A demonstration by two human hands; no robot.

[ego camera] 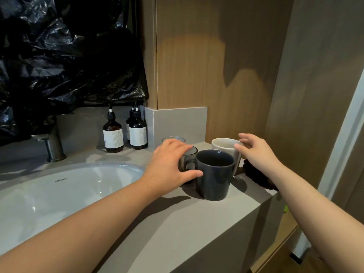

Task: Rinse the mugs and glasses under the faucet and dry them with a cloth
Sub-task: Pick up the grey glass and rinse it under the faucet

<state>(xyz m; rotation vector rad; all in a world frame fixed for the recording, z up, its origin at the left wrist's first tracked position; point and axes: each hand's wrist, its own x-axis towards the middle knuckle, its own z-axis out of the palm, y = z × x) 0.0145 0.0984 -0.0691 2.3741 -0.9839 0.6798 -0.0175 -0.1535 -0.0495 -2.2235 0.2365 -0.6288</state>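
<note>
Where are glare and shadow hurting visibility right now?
Head view: bright glints on the sink basin; arm shadows cross the counter; the dark cloth beside the white mug is nearly lost in shade; wide-angle bending at the edges; the dark mug looks sharp.

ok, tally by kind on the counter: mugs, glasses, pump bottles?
Mugs: 2 (dark blue mug, cream mug)
Glasses: 2 (smoky glass, clear glass)
Pump bottles: 3 (left bottle, front bottle, rear bottle)
Total: 7
</note>
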